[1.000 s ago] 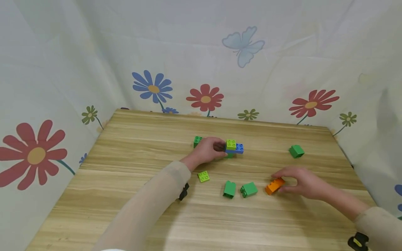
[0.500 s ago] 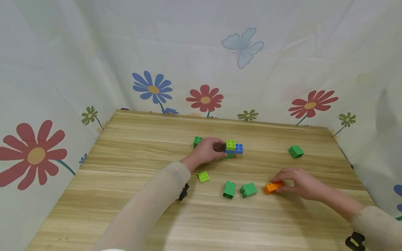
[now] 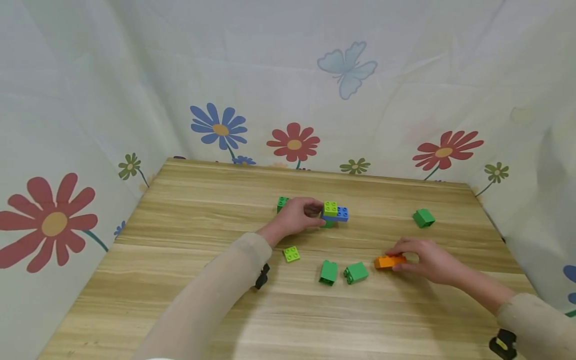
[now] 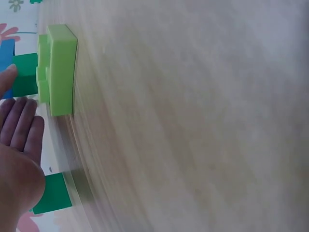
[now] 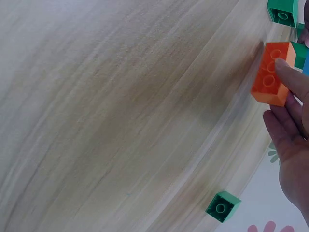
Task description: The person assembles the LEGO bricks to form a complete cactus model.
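My left hand [image 3: 297, 216] pinches a small stack near the middle of the table by its left side. It has a lime brick [image 3: 330, 208] on top, a longer blue brick [image 3: 343, 214] beneath it jutting right, and a green brick [image 3: 329, 224] at the bottom. In the left wrist view the thumb lies against the stack's green brick [image 4: 26, 75]. My right hand [image 3: 434, 260] holds an orange brick [image 3: 383, 262] between thumb and fingers, low over the table. The right wrist view shows the hollow underside of the orange brick [image 5: 270, 84], with the thumb across it.
A lime brick [image 3: 291, 254] lies in front of the left hand. Two green bricks, one left [image 3: 329, 272] and one right [image 3: 356, 272], lie between the hands. Another green brick [image 3: 424, 218] sits farther right, and a green brick [image 3: 282, 202] is partly hidden behind the left hand.
The right hand has shifted slightly left and turned the orange brick from slanted to nearly level across the table. The left hand and its stack stay in place.
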The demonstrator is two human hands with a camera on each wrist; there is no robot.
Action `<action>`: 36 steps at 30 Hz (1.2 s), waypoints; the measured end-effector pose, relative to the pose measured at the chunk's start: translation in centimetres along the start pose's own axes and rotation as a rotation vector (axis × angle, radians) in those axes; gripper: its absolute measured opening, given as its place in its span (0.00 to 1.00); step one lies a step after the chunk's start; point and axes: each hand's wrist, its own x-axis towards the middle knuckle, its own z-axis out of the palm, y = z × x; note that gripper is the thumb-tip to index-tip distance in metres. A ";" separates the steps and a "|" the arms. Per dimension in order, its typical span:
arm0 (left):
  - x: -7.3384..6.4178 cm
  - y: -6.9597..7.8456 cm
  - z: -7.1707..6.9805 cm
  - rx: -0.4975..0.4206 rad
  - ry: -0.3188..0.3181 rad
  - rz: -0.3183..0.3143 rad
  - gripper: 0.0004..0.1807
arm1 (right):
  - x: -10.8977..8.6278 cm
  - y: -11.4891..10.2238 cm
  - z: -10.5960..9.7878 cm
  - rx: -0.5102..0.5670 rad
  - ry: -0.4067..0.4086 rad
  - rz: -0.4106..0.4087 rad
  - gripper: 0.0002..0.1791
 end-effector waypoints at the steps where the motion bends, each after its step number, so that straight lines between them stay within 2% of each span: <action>1: 0.0 0.0 0.0 -0.010 0.001 -0.001 0.28 | 0.1 0.0 0.1 -0.011 0.016 -0.001 0.18; 8: 0.0 -0.2 0.4 -0.059 0.019 -0.001 0.28 | 1.2 0.1 1.4 -0.103 0.125 -0.011 0.19; 14: -0.1 -0.3 0.4 -0.101 0.026 -0.003 0.27 | 2.0 0.4 2.7 -0.128 0.197 -0.020 0.19; 22: 0.0 -0.4 0.5 -0.109 0.029 -0.010 0.27 | 2.3 0.7 3.9 -0.222 0.366 -0.133 0.21; 36: 0.2 -0.7 0.5 -0.084 0.027 -0.020 0.28 | 1.5 0.9 5.2 -0.254 0.432 -0.224 0.25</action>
